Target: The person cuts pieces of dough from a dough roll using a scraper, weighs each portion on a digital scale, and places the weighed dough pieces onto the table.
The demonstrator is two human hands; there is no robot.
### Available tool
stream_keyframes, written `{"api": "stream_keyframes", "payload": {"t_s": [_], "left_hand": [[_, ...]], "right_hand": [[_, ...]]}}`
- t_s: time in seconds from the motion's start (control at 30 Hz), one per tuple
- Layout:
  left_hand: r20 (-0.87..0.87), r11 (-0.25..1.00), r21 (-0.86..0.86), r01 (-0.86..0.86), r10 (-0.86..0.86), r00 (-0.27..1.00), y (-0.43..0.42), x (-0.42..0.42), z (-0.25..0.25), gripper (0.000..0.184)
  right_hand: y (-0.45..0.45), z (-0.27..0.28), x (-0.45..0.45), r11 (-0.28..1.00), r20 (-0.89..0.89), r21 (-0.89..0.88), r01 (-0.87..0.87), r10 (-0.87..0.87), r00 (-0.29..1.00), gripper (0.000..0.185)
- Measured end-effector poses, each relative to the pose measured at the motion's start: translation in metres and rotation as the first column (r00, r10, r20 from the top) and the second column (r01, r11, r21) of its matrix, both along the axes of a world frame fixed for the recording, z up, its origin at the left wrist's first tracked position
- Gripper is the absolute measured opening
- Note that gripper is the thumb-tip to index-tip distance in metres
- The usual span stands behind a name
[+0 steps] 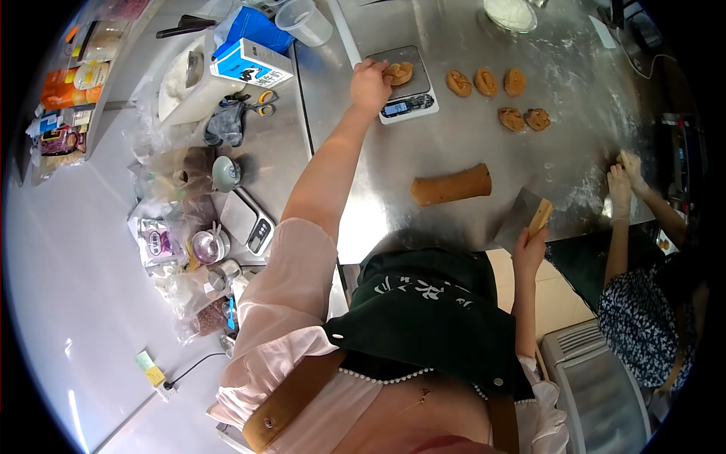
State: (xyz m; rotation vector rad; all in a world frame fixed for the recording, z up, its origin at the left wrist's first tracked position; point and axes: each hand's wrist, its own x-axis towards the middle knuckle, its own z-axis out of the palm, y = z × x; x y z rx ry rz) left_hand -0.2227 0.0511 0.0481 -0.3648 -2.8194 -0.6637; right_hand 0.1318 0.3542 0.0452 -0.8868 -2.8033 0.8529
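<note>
My left hand (370, 88) reaches to the kitchen scale (409, 108), its fingers closed on the edge of a brown dough piece (400, 73) lying on the weighing plate. The scale's display is lit, but I cannot read it surely. In my right hand (531, 250), near the table's front edge, is a dough scraper (520, 218), gripped by its wooden handle. A thick brown dough log (451, 185) lies between the scale and the scraper. Several cut dough pieces (485, 82) sit in two rows to the right of the scale.
At the back stands a bowl of white flour (510, 13). On the left are a milk carton (252, 63), a plastic jug (304, 23), a second scale (246, 219) and bagged ingredients. A co-worker's gloved hands (624, 178) are at the table's right side.
</note>
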Motion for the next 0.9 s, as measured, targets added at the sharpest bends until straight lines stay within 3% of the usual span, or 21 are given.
{"api": "stream_keyframes", "payload": {"t_s": [0.1, 0.2, 0.27, 0.37, 0.43, 0.57, 0.7, 0.9], "left_hand": [[-0.026, 0.987, 0.158, -0.006, 0.011, 1.0, -0.003, -0.003, -0.005, 0.022], [-0.046, 0.879, 0.467, -0.094, 0.13, 0.99, -0.008, 0.011, -0.005, 0.019], [-0.007, 0.885, 0.455, -0.105, 0.122, 0.993, -0.02, 0.042, 0.002, 0.017], [0.118, 0.909, 0.385, -0.158, 0.121, 0.986, -0.04, 0.112, -0.009, 0.016], [0.155, 0.941, 0.298, -0.161, 0.118, 0.981, -0.05, 0.159, -0.033, 0.015], [0.104, 0.94, 0.29, -0.179, 0.155, 0.982, -0.053, 0.202, -0.053, 0.014], [0.011, 0.945, 0.296, -0.14, 0.143, 0.99, -0.057, 0.202, -0.059, 0.017], [0.061, 0.906, 0.38, -0.184, 0.173, 0.983, -0.058, 0.205, -0.057, 0.014]], "right_hand": [[-0.001, -0.004, 0.001, 1.0, -0.007, 0.01, 0.002, -0.002, 1.0, 0.041], [-0.005, 0.002, -0.001, 0.999, -0.055, -0.008, 0.032, -0.032, 0.998, 0.04], [-0.021, 0.022, -0.008, 0.996, -0.138, -0.056, 0.064, -0.071, 0.988, 0.039], [-0.055, 0.05, -0.026, 0.993, -0.263, -0.075, -0.095, 0.072, 0.962, 0.034], [-0.087, 0.069, -0.041, 0.92, -0.2, -0.284, -0.269, 0.218, 0.955, 0.03], [-0.161, 0.068, -0.073, 0.783, -0.076, -0.232, -0.577, 0.577, 0.813, 0.032], [-0.203, 0.044, -0.1, 0.731, 0.009, -0.159, -0.664, 0.674, 0.739, 0.034], [-0.222, 0.033, -0.119, 0.71, 0.035, -0.056, -0.702, 0.704, 0.709, 0.032]]}}
